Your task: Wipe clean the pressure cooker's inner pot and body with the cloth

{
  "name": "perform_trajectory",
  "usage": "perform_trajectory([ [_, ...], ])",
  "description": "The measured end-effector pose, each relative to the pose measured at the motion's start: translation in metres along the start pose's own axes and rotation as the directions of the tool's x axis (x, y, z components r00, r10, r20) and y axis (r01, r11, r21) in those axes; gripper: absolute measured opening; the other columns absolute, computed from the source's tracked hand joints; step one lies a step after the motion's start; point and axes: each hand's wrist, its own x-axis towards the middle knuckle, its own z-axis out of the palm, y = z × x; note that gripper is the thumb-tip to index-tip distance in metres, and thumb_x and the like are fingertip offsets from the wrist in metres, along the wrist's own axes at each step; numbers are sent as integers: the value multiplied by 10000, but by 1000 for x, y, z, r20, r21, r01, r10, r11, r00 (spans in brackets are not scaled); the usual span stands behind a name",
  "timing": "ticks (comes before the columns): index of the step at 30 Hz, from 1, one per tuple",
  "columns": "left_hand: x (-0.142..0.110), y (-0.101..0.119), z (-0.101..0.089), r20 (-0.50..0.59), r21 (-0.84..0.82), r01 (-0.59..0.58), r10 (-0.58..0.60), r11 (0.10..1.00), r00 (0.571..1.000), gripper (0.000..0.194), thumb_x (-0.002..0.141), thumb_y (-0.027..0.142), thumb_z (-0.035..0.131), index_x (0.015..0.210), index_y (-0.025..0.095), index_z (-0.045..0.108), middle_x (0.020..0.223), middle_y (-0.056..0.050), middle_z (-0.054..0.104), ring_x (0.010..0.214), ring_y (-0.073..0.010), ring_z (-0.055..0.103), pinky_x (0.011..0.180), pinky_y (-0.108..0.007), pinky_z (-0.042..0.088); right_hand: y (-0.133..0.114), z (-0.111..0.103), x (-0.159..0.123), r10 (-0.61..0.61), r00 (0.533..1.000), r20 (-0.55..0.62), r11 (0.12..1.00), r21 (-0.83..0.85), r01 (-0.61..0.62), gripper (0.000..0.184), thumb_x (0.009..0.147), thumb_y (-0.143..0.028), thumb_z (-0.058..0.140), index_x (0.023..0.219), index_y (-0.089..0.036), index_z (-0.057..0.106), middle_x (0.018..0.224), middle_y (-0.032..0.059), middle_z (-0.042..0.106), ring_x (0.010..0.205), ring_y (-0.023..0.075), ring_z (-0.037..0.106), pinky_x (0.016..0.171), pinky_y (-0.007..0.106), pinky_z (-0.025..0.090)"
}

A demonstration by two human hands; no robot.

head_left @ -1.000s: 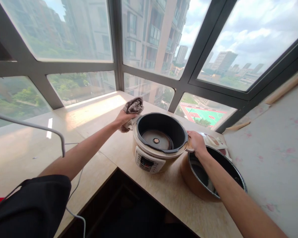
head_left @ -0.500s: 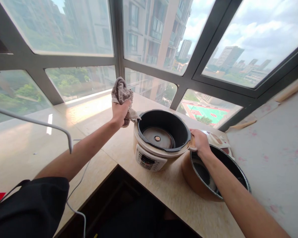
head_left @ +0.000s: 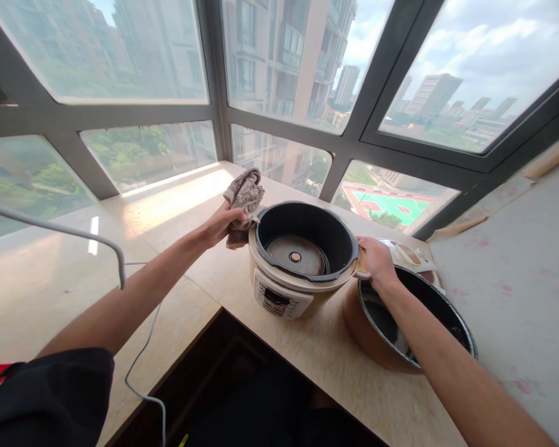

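Note:
A cream pressure cooker (head_left: 279, 292) with a dark open well stands on the beige counter (head_left: 317, 354) by the window corner. My left hand (head_left: 221, 222) is closed around a crumpled grey-brown cloth (head_left: 245, 197), which it presses against the cooker's left rim. On the cooker's right edge rests my right hand (head_left: 375, 261), its fingers curled over the rim. A brown pot (head_left: 400, 323) with a dark inside sits just right of the cooker, under my right forearm.
A white cable (head_left: 135, 372) runs across the left part of the counter and over its front edge. Behind the brown pot lies a cream lid (head_left: 412, 254). Large windows close off the back. A dark recess opens below the counter's front edge.
My left hand lifted the cloth up above the counter, then brought it back down against the cooker's left rim. My right hand stayed on the right rim.

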Motion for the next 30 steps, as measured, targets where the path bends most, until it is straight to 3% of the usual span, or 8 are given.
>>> perform_trajectory([
  [5,1,-7,0,-99,15,35,-34,999,995,842,567,207,797,1354,119,508,1109,-102,693,992,-251,667,844,-362,560,7,-1,5,-43,999,-8,998,-53,43,224,653,-276,533,748,-201,722,893,55,734,906,242,654,783,323,513],
  [9,3,-7,1,-100,41,11,-7,999,995,875,530,237,856,1327,115,516,1195,-150,677,1048,-285,675,839,-371,575,13,-4,11,-137,989,49,977,-156,144,244,696,-304,502,749,-198,715,866,63,733,903,251,665,778,336,534],
  [14,-3,1,-1,-101,83,251,-242,965,965,950,457,251,889,1318,164,497,1185,-175,681,948,-313,694,654,-378,583,20,-7,18,-204,977,69,951,-221,214,258,719,-325,496,745,-196,718,835,69,726,895,256,667,792,352,540],
  [16,-7,3,1,-114,97,284,-273,954,955,963,444,246,884,1317,180,487,1184,-167,681,933,-315,691,631,-381,576,22,-8,20,-223,972,77,941,-243,235,261,727,-334,499,741,-198,722,825,69,725,896,258,665,797,357,540],
  [20,-15,6,13,-209,151,297,-263,943,942,951,452,186,839,1330,207,475,1158,-133,687,874,-290,689,567,-330,545,26,-8,23,-256,962,91,919,-287,272,271,743,-345,498,742,-199,727,812,70,719,877,259,667,797,371,541],
  [24,-21,5,28,-318,90,246,-206,965,926,857,514,149,744,1319,183,452,1047,-116,686,758,-242,669,511,-313,539,25,-8,24,-270,958,93,905,-315,286,263,742,-329,486,726,-205,717,806,59,716,880,253,670,789,365,544],
  [30,-28,-1,34,-327,40,215,-190,976,926,816,522,135,694,1298,192,449,866,-54,640,581,-203,616,421,-323,520,20,-7,20,-251,964,84,914,-307,264,254,726,-300,477,706,-209,713,795,55,719,915,249,672,782,339,546],
])
